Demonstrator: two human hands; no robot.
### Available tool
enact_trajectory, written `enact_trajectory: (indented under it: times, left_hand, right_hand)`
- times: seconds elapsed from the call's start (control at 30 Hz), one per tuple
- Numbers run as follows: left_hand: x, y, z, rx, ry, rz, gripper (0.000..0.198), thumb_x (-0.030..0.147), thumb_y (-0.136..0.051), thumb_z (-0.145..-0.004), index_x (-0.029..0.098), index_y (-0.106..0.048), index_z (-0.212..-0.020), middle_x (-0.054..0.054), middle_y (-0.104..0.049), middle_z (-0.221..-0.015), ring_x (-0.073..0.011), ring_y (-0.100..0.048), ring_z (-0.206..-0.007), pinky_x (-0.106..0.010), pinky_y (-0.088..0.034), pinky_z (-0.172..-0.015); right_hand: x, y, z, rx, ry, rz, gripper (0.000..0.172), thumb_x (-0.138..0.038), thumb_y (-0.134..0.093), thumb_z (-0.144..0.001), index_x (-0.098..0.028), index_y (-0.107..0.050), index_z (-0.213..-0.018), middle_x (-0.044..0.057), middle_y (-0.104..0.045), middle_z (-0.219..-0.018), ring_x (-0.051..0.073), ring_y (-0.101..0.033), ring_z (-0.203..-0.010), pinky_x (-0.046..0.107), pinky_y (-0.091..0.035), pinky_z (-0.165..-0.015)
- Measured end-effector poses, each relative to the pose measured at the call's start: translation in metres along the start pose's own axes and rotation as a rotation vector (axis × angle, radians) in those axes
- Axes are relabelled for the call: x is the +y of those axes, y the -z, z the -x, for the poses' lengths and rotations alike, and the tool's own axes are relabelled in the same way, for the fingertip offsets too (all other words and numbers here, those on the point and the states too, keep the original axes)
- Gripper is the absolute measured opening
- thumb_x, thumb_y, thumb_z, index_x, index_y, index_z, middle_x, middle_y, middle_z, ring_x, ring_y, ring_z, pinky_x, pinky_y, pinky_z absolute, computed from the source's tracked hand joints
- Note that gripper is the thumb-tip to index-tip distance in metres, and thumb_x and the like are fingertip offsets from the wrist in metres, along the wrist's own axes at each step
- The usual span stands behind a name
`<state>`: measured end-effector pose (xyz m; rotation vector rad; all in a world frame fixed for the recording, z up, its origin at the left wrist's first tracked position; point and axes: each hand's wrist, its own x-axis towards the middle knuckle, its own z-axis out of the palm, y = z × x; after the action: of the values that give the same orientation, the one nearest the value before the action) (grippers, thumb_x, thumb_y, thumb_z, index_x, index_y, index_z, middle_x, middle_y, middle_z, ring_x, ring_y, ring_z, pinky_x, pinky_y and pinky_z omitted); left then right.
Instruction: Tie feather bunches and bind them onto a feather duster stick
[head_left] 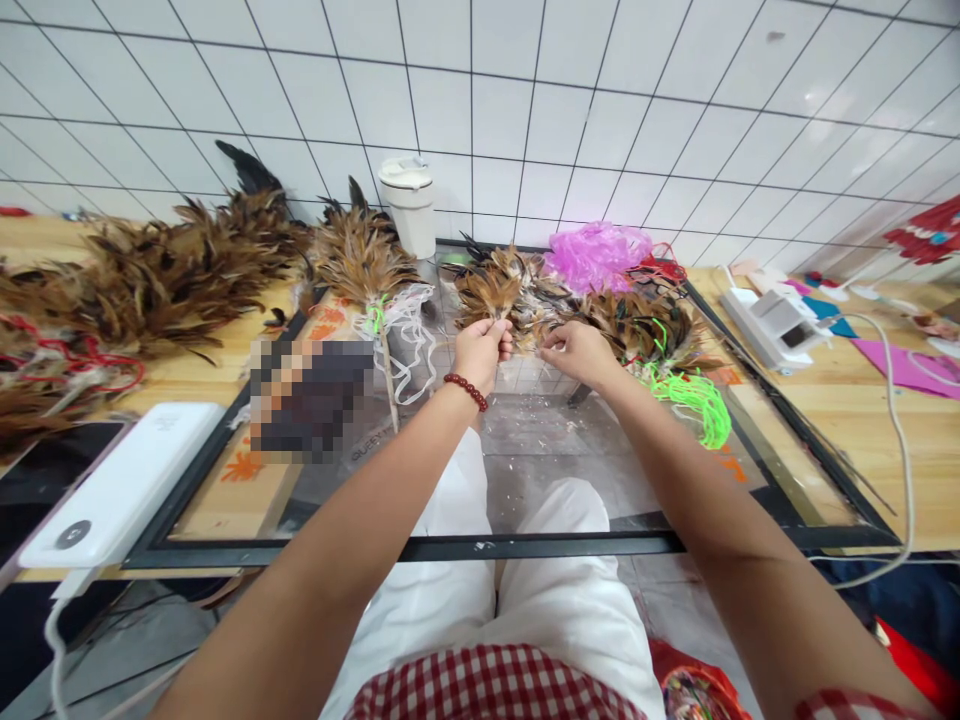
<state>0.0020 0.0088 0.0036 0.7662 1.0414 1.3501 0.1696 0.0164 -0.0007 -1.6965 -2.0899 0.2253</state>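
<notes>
My left hand (478, 352), with a beaded bracelet (466, 392) at the wrist, pinches the base of a small brown feather bunch (486, 292), whose tips fan out away from me. Just to its right, my right hand (581, 352) has its thumb and fingers drawn together over loose feathers (534, 318); anything between those fingertips is too small to make out. A feather duster (364, 255) with a thin stick (389, 375) and green binding lies left of my left hand. White cord (414, 345) is tangled beside it.
A framed glass panel (540, 547) covers the table's middle. Around it are a white cup (409, 205), pink plastic (600, 255), more brown feathers (645, 320), green string (697, 405), a large feather heap (180, 265), a white power bank (124, 485) and a cabled white device (776, 325).
</notes>
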Motion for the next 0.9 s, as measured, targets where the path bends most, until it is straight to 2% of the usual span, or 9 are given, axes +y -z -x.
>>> enact_trajectory:
  times: [0.1, 0.2, 0.3, 0.4, 0.5, 0.67, 0.77, 0.9]
  left_hand:
    - [-0.001, 0.0, 0.0, -0.003, 0.0, 0.002, 0.012, 0.014, -0.055, -0.082, 0.011, -0.058, -0.07, 0.005, -0.05, -0.053, -0.0026, -0.043, -0.041, -0.015, -0.033, -0.041]
    - [-0.001, 0.0, -0.001, -0.009, -0.005, 0.013, 0.014, 0.013, -0.054, -0.083, 0.012, -0.058, -0.07, 0.005, -0.05, -0.053, -0.0028, -0.043, -0.041, -0.016, -0.034, -0.042]
    - [0.0, -0.001, 0.001, -0.03, 0.001, 0.021, 0.014, 0.014, -0.054, -0.083, 0.012, -0.058, -0.07, 0.004, -0.051, -0.054, -0.0037, -0.046, -0.042, -0.016, -0.035, -0.043]
    - [0.001, -0.002, 0.004, -0.057, 0.014, 0.034, 0.014, 0.014, -0.054, -0.084, 0.012, -0.058, -0.07, 0.002, -0.055, -0.057, -0.0046, -0.049, -0.045, -0.017, -0.04, -0.046]
    - [0.003, -0.003, 0.006, -0.072, 0.014, 0.053, 0.012, 0.014, -0.056, -0.083, 0.011, -0.059, -0.072, -0.001, -0.061, -0.066, -0.0056, -0.054, -0.051, -0.019, -0.045, -0.052]
    - [0.004, -0.003, 0.006, -0.042, -0.009, 0.061, 0.01, 0.015, -0.058, -0.083, 0.011, -0.062, -0.074, -0.003, -0.064, -0.073, -0.005, -0.056, -0.056, -0.018, -0.045, -0.053]
    - [0.004, -0.001, 0.007, -0.124, 0.046, 0.091, 0.008, 0.014, -0.059, -0.082, 0.011, -0.063, -0.077, -0.005, -0.067, -0.078, -0.006, -0.058, -0.058, -0.019, -0.047, -0.055]
    - [0.003, 0.0, 0.009, -0.256, 0.169, 0.096, 0.01, 0.012, -0.057, -0.083, 0.01, -0.061, -0.075, -0.004, -0.064, -0.068, -0.0094, -0.061, -0.06, -0.022, -0.048, -0.057]
  right_hand:
    - [-0.001, -0.001, -0.003, -0.013, -0.04, -0.219, 0.008, -0.023, -0.063, -0.072, -0.017, -0.066, -0.069, 0.001, -0.06, -0.064, 0.013, -0.05, -0.06, 0.026, -0.035, -0.06]
    - [-0.005, 0.003, -0.005, 0.066, -0.13, -0.698, 0.014, -0.029, -0.064, -0.073, -0.017, -0.059, -0.068, -0.002, -0.054, -0.057, 0.009, -0.045, -0.054, 0.023, -0.034, -0.055]
    - [-0.013, 0.009, -0.004, -0.031, -0.2, -1.137, 0.024, -0.035, -0.073, -0.064, -0.017, -0.057, -0.07, -0.002, -0.056, -0.059, 0.008, -0.046, -0.053, 0.021, -0.033, -0.051]
    - [-0.02, 0.014, -0.001, -0.132, -0.241, -1.366, 0.029, -0.033, -0.079, -0.057, -0.016, -0.058, -0.068, -0.002, -0.057, -0.061, 0.007, -0.048, -0.054, 0.02, -0.034, -0.049]
    - [-0.025, 0.014, 0.001, -0.127, -0.264, -1.431, 0.028, -0.028, -0.08, -0.054, -0.017, -0.057, -0.066, -0.005, -0.052, -0.055, 0.005, -0.045, -0.051, 0.018, -0.031, -0.046]
    - [-0.027, 0.007, 0.001, -0.062, -0.258, -1.321, 0.025, -0.028, -0.078, -0.056, -0.017, -0.057, -0.064, -0.004, -0.054, -0.052, 0.006, -0.045, -0.048, 0.018, -0.031, -0.044]
    - [-0.027, 0.001, 0.0, 0.037, -0.236, -1.327, 0.026, -0.029, -0.078, -0.056, -0.017, -0.058, -0.066, -0.005, -0.055, -0.051, 0.006, -0.046, -0.047, 0.018, -0.031, -0.044]
    - [-0.031, -0.005, 0.001, 0.119, -0.229, -1.349, 0.029, -0.027, -0.08, -0.053, -0.017, -0.06, -0.072, -0.005, -0.057, -0.054, 0.006, -0.048, -0.048, 0.018, -0.034, -0.046]
